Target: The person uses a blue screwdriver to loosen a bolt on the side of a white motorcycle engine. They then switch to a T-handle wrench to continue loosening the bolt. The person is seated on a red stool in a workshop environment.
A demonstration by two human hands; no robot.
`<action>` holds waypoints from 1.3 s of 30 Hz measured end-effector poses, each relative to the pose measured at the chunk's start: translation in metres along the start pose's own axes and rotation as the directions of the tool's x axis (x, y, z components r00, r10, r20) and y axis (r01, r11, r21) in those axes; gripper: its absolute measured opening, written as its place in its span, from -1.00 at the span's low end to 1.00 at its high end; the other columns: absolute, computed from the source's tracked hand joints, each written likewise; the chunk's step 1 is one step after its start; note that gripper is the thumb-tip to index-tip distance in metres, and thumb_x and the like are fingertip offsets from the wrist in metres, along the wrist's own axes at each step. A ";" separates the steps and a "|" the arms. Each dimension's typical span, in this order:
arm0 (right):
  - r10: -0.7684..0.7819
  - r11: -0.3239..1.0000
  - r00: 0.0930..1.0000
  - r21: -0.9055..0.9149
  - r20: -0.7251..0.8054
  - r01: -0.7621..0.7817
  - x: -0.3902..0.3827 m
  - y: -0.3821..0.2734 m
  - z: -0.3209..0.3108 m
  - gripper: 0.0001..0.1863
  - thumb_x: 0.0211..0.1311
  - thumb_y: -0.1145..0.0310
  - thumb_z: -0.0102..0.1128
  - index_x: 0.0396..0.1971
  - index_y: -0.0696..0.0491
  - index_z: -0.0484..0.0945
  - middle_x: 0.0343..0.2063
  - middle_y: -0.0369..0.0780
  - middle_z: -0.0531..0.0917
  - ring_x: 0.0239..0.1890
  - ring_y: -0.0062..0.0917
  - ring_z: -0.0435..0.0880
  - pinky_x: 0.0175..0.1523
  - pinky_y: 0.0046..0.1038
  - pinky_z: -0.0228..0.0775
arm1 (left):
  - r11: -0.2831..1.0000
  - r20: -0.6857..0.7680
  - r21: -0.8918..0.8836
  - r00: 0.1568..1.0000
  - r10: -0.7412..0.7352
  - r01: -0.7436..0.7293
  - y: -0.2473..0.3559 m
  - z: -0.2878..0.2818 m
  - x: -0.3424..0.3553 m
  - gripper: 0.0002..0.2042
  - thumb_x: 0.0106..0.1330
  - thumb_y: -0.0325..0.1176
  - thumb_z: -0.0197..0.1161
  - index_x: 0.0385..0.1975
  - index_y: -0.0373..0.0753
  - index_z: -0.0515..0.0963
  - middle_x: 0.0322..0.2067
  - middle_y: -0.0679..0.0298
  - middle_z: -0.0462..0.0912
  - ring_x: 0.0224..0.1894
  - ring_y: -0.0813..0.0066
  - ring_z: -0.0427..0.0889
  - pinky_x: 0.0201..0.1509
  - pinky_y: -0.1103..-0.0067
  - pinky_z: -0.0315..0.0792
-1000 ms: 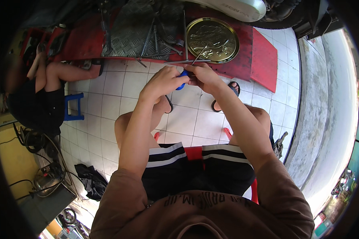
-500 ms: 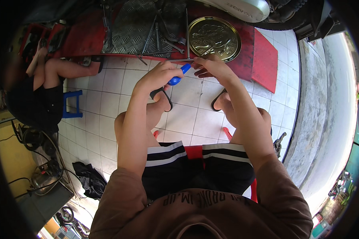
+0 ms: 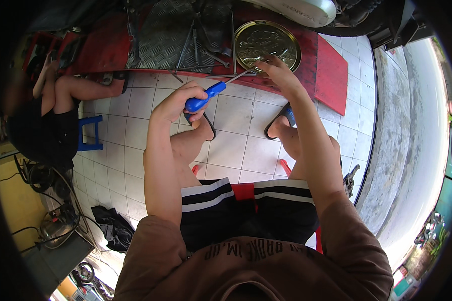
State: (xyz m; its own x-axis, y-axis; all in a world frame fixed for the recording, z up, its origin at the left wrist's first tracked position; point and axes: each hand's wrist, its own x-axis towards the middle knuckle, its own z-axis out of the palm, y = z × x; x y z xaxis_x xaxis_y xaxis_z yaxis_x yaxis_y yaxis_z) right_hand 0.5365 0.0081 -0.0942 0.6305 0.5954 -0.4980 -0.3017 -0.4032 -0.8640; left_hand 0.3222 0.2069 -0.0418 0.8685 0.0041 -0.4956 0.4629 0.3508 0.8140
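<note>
My left hand [image 3: 178,103] is closed round the blue handle of a screwdriver [image 3: 206,97]. Its thin metal shaft points up and to the right, ending at the near rim of a round, gold-coloured embossed metal tray [image 3: 246,37]. Over that rim reaches my right hand [image 3: 281,75], its fingers stretched out and partly apart beside the screwdriver's tip. Whether these fingertips touch the shaft or a small part in the tray is too small to make out. The tray lies on a low red platform [image 3: 309,70].
Several wrenches and rods [image 3: 196,45] lie on a ridged metal plate [image 3: 155,37] left of the tray. A motorcycle's silver engine cover [image 3: 306,12] hangs above the platform. At left, another person sits near a blue stool [image 3: 91,133]. A red ramp [image 3: 334,83] slopes down at right.
My left hand has drawn left and down with the screwdriver, baring its shaft. My right hand has moved up and right, from beside the handle to over the tray's rim.
</note>
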 end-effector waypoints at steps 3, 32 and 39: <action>0.003 1.000 1.000 -0.013 -0.029 -0.004 0.001 0.000 -0.001 -0.25 0.21 0.15 0.23 0.32 0.14 0.17 0.12 -0.11 0.48 0.01 -0.38 0.58 0.03 -0.35 0.47 | 1.000 -0.009 -0.021 1.000 0.005 -0.005 0.001 0.000 -0.003 -0.78 0.20 -0.30 0.16 -0.45 -0.27 0.28 -0.65 0.22 0.41 -0.74 0.53 0.36 -0.64 0.59 0.14; -0.454 0.808 0.815 0.220 -0.362 0.547 -0.053 -0.017 -0.079 -0.29 0.29 0.49 0.05 0.40 0.11 -0.02 -0.50 -0.25 0.60 -0.46 -0.62 0.58 -0.27 -0.53 0.47 | 0.847 0.193 0.274 0.889 0.415 -0.456 -0.028 0.166 0.091 -0.61 0.37 -0.10 0.20 -0.50 -0.35 0.47 -0.70 0.23 0.47 -0.64 0.49 0.45 -0.52 0.48 0.30; -0.442 0.804 0.876 0.347 -0.192 0.482 -0.117 0.005 -0.086 -0.55 0.45 0.36 -0.07 0.25 0.21 0.30 -0.09 -0.22 0.58 -0.17 -0.66 0.56 -0.06 -0.54 0.43 | 0.767 0.135 0.363 0.845 0.518 -0.528 -0.017 0.198 0.086 -0.64 0.35 -0.14 0.22 -0.44 -0.39 0.51 -0.64 0.17 0.53 -0.57 0.44 0.48 -0.43 0.48 0.36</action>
State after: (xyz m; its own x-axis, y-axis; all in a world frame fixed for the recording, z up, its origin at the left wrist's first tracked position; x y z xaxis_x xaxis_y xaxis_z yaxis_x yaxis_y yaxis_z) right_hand 0.5225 -0.1237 -0.0339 0.8232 0.5664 -0.0400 -0.1871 0.2040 -0.9609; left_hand 0.4244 0.0156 -0.0381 0.9973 0.0585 0.0437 -0.0394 -0.0728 0.9966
